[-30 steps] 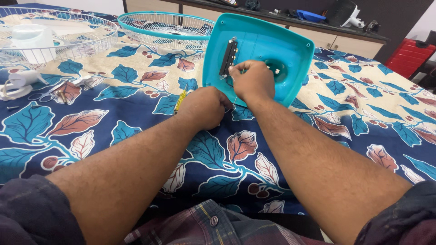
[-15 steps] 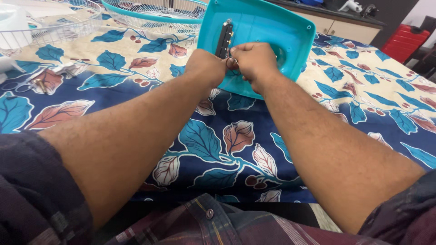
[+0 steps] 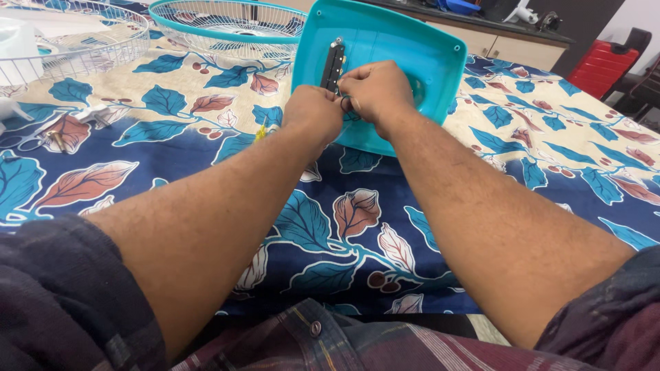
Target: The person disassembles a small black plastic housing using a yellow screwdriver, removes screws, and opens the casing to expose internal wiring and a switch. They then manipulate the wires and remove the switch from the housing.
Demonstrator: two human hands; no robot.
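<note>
A turquoise plastic fan base (image 3: pixel 412 48) lies tilted on a leaf-patterned cloth, its hollow underside facing me. A black strip part (image 3: pixel 335 62) is mounted inside it. My left hand (image 3: pixel 313 113) and my right hand (image 3: pixel 375 89) meet just right of that strip, fingers pinched together on thin wires (image 3: pixel 344 103) at the base. A yellow-handled tool (image 3: pixel 261 128) pokes out from under my left hand on the cloth.
A turquoise wire fan grille (image 3: pixel 227 24) lies behind the base. A white wire grille (image 3: pixel 75 41) sits at the far left, with small metal parts (image 3: pixel 41 137) on the cloth below it. A counter and a red chair (image 3: pixel 595 65) stand behind.
My left hand rose from the cloth beside the yellow tool to the base and joined my right hand by the black strip. The view has moved closer.
</note>
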